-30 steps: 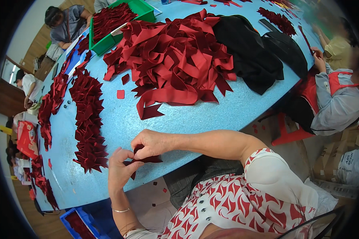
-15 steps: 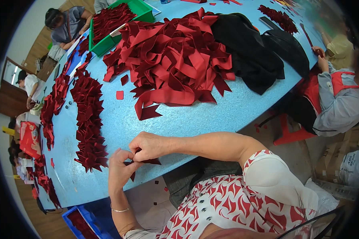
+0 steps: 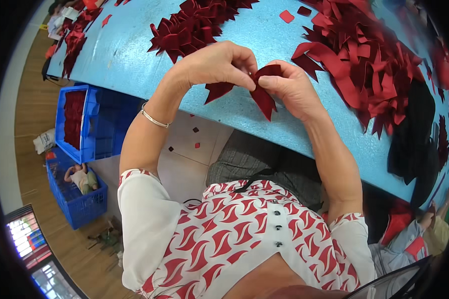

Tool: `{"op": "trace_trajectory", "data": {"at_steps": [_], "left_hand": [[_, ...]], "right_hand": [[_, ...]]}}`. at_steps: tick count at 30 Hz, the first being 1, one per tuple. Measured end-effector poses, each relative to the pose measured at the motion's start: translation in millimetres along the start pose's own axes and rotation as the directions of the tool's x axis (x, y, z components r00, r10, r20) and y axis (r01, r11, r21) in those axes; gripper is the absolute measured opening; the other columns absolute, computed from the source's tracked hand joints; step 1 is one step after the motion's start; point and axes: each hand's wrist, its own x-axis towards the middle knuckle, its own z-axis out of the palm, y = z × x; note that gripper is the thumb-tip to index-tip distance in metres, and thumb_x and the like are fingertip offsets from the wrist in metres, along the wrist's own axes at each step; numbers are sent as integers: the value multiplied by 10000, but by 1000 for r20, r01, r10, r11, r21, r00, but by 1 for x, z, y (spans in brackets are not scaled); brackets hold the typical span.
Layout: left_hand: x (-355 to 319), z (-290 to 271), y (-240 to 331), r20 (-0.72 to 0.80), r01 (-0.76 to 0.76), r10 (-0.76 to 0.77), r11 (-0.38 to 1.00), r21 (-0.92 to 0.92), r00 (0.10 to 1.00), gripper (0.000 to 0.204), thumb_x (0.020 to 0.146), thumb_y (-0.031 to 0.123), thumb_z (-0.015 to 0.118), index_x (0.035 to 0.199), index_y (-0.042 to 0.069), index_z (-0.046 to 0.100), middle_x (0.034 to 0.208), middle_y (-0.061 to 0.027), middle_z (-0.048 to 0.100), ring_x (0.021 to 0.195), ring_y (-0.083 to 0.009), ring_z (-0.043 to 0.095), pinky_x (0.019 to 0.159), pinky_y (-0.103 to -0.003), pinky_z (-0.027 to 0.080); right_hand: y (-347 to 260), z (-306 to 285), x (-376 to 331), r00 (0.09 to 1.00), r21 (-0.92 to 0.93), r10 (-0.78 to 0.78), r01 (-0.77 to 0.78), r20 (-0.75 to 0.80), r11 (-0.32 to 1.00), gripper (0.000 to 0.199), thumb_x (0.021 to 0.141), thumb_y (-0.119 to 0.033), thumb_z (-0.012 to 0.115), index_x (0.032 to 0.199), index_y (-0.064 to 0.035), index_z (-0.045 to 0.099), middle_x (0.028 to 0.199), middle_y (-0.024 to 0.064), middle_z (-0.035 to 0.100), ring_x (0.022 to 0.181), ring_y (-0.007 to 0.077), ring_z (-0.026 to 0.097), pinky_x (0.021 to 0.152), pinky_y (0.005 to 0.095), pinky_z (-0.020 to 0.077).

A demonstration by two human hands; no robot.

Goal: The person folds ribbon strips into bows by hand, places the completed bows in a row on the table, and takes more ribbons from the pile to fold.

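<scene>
Above the near edge of the blue table (image 3: 134, 65), I hold a dark red ribbon bow (image 3: 264, 102) with forked ends. My left hand (image 3: 219, 65) pinches it near its middle between thumb and fingers, and one forked tail points out below that palm. On the other side, my right hand (image 3: 294, 89) is closed on the ribbon, its thumb pressing across the front near the centre. The fingertips almost meet, and they cover the bow's middle. Just beyond my left hand lies a row of similar dark red bows (image 3: 189, 32).
Loose red ribbon strips (image 3: 354, 65) lie heaped at the right, beside a black cloth (image 3: 409, 134). Small red squares (image 3: 286, 16) lie behind my hands. At the left, a blue crate (image 3: 88, 124) holds red pieces; a small figure lies in a lower blue crate (image 3: 80, 209).
The view has swung toward the left floor and my lap. The ribbon, mostly hidden by my fingers before, now shows a loop and spread tails between both hands.
</scene>
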Motion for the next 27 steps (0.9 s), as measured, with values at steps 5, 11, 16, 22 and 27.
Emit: {"op": "trace_trajectory", "data": {"at_steps": [5,11,16,22,27], "left_hand": [[-5,-6,-3,-359,-54,-35,971,-235,933,163,782,140,644,894,23,628,782,2,607,687,-53,526,633,-200,432],[-21,-6,-19,-601,-158,-238,833,-530,763,196,784,171,649,890,7,637,806,-27,623,687,-81,554,680,-223,448],[-34,17,-12,-436,-41,-235,843,-537,868,190,741,126,683,881,6,638,808,-24,626,672,-86,555,691,-227,449],[-27,32,-13,-345,-59,-246,732,-678,906,241,675,55,720,896,3,639,825,-34,637,711,-96,577,703,-224,454],[-22,37,-3,-430,-167,-194,725,-668,882,268,671,43,720,921,3,636,827,-37,640,733,-94,584,698,-224,467]], "right_hand": [[-1,-1,0,997,259,-23,42,-78,965,200,771,-51,640,953,-18,566,870,34,606,787,109,577,753,245,478],[-2,-3,-2,994,267,-58,82,-97,960,198,772,-30,632,956,-13,561,886,42,611,799,108,579,770,249,481],[-1,-3,-2,993,246,-79,98,-84,964,202,772,-38,635,957,-12,559,904,50,614,806,110,580,777,253,481],[-1,0,-1,990,170,-118,130,-82,977,221,764,-59,655,968,-10,584,889,44,613,798,105,580,739,225,468],[-1,0,1,988,0,-131,132,-86,991,196,757,-64,663,937,-3,613,836,36,614,767,94,570,715,213,454]]}}
